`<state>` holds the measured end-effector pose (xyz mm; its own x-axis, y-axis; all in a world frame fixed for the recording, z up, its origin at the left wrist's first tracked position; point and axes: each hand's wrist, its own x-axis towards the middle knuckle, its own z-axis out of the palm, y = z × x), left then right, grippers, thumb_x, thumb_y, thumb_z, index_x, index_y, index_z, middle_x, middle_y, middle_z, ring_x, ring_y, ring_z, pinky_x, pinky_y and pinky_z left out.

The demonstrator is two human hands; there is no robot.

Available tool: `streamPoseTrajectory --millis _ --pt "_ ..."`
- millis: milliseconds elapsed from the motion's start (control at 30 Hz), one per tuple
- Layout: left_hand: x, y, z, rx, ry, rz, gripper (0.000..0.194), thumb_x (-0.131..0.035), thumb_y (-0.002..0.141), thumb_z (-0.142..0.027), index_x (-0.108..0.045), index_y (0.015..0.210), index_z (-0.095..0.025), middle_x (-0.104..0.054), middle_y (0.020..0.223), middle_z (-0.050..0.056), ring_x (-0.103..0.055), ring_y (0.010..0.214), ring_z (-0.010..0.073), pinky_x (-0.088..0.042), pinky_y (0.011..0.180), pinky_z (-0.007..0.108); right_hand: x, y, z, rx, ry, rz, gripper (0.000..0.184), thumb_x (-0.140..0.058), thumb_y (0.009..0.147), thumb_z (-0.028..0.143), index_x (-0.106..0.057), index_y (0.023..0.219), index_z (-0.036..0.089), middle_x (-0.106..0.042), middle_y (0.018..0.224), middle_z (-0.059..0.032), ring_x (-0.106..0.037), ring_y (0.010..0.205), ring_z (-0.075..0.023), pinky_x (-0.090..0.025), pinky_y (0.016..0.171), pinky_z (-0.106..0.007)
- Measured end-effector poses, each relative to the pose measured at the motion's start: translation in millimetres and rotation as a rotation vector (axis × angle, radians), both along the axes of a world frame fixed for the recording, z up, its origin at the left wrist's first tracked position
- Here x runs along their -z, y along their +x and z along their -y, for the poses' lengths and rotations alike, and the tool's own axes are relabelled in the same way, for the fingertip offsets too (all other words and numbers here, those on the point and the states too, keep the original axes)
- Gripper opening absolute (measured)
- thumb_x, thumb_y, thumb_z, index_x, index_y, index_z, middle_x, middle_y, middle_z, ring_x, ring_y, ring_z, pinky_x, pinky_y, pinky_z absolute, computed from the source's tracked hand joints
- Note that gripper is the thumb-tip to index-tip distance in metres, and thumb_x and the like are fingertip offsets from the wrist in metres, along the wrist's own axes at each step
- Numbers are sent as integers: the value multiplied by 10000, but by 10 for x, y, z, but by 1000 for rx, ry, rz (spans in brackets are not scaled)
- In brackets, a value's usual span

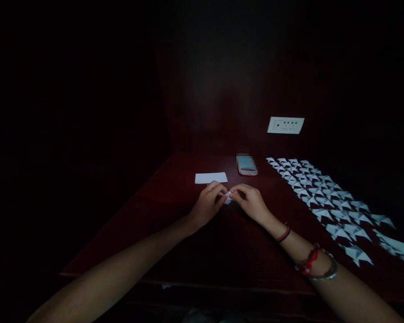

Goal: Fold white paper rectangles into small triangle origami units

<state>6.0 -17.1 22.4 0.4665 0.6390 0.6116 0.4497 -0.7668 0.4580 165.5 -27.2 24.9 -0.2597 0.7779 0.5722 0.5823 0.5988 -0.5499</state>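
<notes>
Between my two hands is a small piece of folded white paper (228,198), held over the middle of the table. My left hand (208,202) pinches its left side between thumb and fingers, and a ring shows on one finger. On the other side, my right hand (251,202) pinches the paper's right edge. The fingertips hide part of the folds. Just beyond my left hand lies a flat white paper sheet (211,177).
A phone (247,165) rests on the dark red table (148,233) behind my right hand. Rows of folded white paper pieces (330,193) cover the right side. A socket panel (286,125) is on the back wall.
</notes>
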Motion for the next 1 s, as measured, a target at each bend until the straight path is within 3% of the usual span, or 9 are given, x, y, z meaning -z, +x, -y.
streamPoseTrajectory --millis 200,367,667,1000 --pt "16 -4 -2 -7 -31 9 99 -470 764 -156 -442 857 -174 -462 863 -4 -506 709 84 -404 692 227 -12 6 14 -3 -8 30 77 -479 747 186 -541 709 163 -502 660 0 -472 620 -98 -362 582 -210" --pt "28 -14 -37 -16 -33 -54 25 -450 778 -177 -468 795 -176 -480 782 -11 -486 713 104 -398 670 235 -10 5 2 -4 -1 51 69 -475 751 188 -518 703 161 -483 689 -4 -463 662 -103 -364 617 -215" --pt "2 -5 -23 -10 -36 -80 92 -397 800 -176 -477 753 -171 -486 745 -7 -467 708 118 -383 665 244 -41 -7 19 -27 17 61 106 -466 758 216 -530 688 166 -496 688 -9 -472 666 -111 -363 622 -219" --pt "43 -16 -46 -22 -45 -58 67 -485 746 -188 -531 702 -170 -449 925 27 -433 921 152 -346 823 301 -9 4 -20 5 -29 72 162 -425 774 200 -514 647 156 -486 653 -2 -462 632 -100 -349 594 -211"
